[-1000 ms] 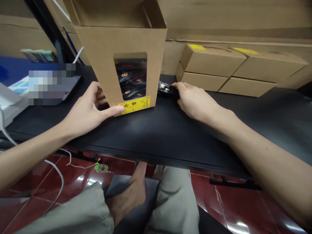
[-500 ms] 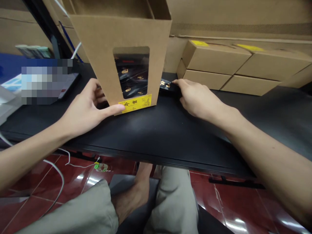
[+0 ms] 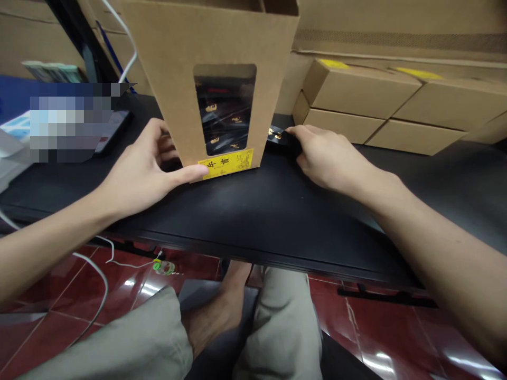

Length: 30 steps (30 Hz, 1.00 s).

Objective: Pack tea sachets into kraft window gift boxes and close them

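Observation:
A tall brown cardboard box [image 3: 178,79] with a cut-out window stands upright on the black table [image 3: 253,211]. Black packets with gold print show through the window [image 3: 225,113], and a yellow label [image 3: 226,163] sits at the box's foot. My left hand [image 3: 144,169] grips the box's lower left corner, thumb across the front. My right hand [image 3: 328,158] lies just right of the box, fingers closed on a black packet with gold print [image 3: 277,136] lying on the table.
Flat brown cartons [image 3: 356,100] are stacked at the back right against a cardboard wall. A phone [image 3: 113,132] and a blurred patch lie at the left. White cables [image 3: 95,274] hang over the red tiled floor. My knees are under the table edge.
The box, both hands and the packet sit slightly further right in view. The box top has gone out of frame. Both grips are unchanged.

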Tool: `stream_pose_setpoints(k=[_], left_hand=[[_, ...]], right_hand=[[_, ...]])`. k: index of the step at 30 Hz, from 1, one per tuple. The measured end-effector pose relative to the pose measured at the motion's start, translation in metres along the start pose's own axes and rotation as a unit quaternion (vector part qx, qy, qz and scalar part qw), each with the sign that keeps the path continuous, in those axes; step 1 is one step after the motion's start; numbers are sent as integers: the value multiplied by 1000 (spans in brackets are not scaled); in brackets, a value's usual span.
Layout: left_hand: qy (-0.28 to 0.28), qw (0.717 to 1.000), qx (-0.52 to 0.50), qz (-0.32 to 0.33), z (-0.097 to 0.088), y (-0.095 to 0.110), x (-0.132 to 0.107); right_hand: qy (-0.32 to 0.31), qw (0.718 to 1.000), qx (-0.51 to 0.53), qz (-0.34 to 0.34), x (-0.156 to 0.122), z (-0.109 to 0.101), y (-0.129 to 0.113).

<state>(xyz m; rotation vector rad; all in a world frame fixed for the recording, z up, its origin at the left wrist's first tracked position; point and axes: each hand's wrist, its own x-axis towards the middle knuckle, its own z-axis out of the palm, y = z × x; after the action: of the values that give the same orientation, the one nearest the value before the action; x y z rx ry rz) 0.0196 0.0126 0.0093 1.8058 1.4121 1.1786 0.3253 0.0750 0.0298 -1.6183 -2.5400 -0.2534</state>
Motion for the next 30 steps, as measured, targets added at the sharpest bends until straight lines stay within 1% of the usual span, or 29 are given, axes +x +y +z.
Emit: stream_pose_setpoints(k=[10, 15, 18, 20, 22, 23, 25, 26, 28, 29, 30], left_hand=[[-2, 1000, 0, 3, 1, -1, 0], [6, 1000, 16, -7, 1, -1, 0], [2, 1000, 15, -14, -1, -4, 0], [-2, 1000, 10, -14, -2, -7, 1], [-6, 1000, 4, -11, -3, -10, 2], [-8, 1000, 1, -8, -3, -11, 3], [-12, 1000, -3, 1, -3, -12, 4], [-12, 1000, -3, 7, -3, -12, 4], [-12, 1000, 0, 15, -3, -10, 4], [-12, 1000, 2, 16, -3, -9, 4], [-11, 1000, 5, 16, -3, -7, 4]], right_hand=[[0, 1000, 1, -4, 1, -2, 0], [1, 1000, 5, 29, 1, -3, 0], [12, 999, 21, 40, 0, -7, 0], [35, 997, 46, 46, -1, -13, 3], [77, 992, 83, 59, -3, -22, 6], [110, 986, 105, 67, -5, -28, 8], [204, 965, 151, 71, -10, -39, 11], [266, 946, 172, 65, -13, -45, 12], [400, 893, 200, 41, -20, -56, 10], [442, 874, 203, 27, -23, -61, 8], [456, 867, 199, 14, -26, -66, 5]])
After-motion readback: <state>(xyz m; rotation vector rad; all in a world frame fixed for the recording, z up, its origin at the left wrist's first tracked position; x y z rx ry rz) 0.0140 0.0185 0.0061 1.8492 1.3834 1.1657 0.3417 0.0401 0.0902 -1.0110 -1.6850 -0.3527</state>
